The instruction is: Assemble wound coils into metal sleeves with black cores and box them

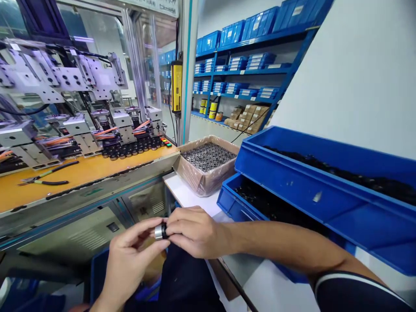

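A small silver metal ring [158, 232] with a black part [164, 230] against its right side is held between both hands, low in the middle of the view. My left hand [130, 255] pinches the silver ring between thumb and fingers. From the right, my right hand [193, 232] has its fingertips closed on the black part, which they partly cover. The two pieces touch each other.
An orange bench [97, 169] at the left bears pliers [48, 174], rows of black round parts [136, 147] and a machine [81, 130]. A lined carton [208, 178] of small metal parts stands ahead. Blue bins [325, 186] with black parts are stacked at right.
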Available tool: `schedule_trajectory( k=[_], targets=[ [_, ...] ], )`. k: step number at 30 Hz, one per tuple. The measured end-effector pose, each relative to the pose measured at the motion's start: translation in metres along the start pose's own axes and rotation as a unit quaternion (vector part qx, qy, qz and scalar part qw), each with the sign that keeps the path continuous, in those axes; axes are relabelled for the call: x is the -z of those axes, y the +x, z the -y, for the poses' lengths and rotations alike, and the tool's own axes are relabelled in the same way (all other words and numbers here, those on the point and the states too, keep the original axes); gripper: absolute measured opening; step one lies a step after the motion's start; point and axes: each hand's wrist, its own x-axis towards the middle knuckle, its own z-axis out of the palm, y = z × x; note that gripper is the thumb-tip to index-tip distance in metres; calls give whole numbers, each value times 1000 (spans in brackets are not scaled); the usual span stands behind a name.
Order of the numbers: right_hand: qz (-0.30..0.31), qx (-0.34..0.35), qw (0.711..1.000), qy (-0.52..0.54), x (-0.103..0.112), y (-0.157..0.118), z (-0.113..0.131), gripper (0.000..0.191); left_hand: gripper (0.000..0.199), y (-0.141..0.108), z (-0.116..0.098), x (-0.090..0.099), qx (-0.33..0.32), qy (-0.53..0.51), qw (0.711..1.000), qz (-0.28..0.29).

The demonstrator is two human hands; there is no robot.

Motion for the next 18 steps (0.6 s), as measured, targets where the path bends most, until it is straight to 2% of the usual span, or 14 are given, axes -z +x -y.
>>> schedule_trajectory(
  k=[3,5,9,14,18],
  targets=[
    [-11,-8,1000,-2,1,-1,-1,3,32,1,0,2,-22,8,999,28],
    [-22,-14,1000,-9,1,-2,-2,9,34,1,1,3,-30,14,999,41],
    [-9,5,999,-37,2,-1,-4,11,34,0,0,5,-13,4,1000,9],
    [1,12,999,-43,2,-3,-5,16,36,1,0,9,-37,32,997,63],
    [1,20,999,-45,1,-4,-6,15,32,-1,-1,7,-16,25,999,28]
  ],
)
